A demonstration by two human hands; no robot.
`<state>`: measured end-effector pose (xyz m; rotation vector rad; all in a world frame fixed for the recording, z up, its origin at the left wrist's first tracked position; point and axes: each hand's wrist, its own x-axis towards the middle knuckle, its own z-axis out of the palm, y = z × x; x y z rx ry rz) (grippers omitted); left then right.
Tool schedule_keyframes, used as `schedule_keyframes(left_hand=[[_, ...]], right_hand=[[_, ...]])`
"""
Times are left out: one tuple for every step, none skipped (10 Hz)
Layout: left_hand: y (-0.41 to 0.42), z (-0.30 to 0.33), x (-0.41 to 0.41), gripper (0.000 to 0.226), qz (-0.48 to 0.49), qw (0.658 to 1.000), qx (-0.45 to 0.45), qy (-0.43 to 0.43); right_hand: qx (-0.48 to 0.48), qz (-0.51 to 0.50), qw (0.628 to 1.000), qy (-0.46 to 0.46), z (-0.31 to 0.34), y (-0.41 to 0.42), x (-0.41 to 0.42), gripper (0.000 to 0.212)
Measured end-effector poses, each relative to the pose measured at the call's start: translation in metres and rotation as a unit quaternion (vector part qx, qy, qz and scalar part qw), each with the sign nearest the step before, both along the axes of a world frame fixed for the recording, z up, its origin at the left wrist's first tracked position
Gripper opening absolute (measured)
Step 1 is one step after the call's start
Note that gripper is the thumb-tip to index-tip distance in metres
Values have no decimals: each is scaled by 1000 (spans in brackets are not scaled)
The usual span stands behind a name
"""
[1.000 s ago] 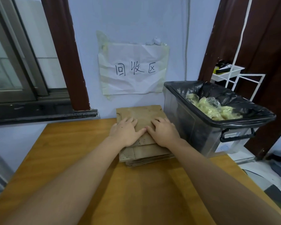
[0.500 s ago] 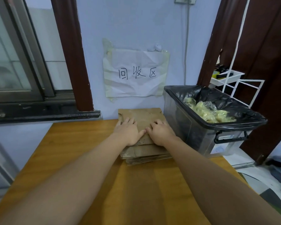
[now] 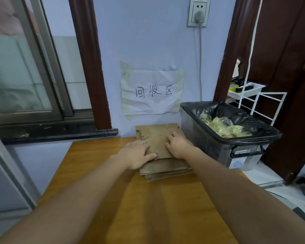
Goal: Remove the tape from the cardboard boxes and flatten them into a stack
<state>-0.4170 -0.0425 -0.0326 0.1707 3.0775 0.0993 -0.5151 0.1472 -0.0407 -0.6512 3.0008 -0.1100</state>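
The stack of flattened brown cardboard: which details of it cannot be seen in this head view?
- Stack of flattened brown cardboard: sheet count, edges too thin.
- Top sheet: left hand and right hand cover its sides.
- Far end: any leftover tape too small.
- Black-lined plastic bin: hides the gap beside it.

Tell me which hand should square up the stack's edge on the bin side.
Right, probably. The right hand already rests on the flattened cardboard stack on the side nearest the black-lined bin. The left hand lies flat on the far side from the bin and would have to cross over.
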Motion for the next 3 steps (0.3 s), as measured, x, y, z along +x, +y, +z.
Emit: schedule_keyframes(left_hand=[[-2, 4, 20, 77, 1, 1000, -5, 2], [-9, 9, 44, 76, 4, 1000, 10, 22], [-16, 14, 69, 77, 21, 998, 25, 47]], right_hand=[[7, 7, 999, 37, 8, 6, 12, 50], [-13, 34, 998, 54, 14, 12, 33, 51], [-33, 46, 998, 34, 20, 19, 61, 53]])
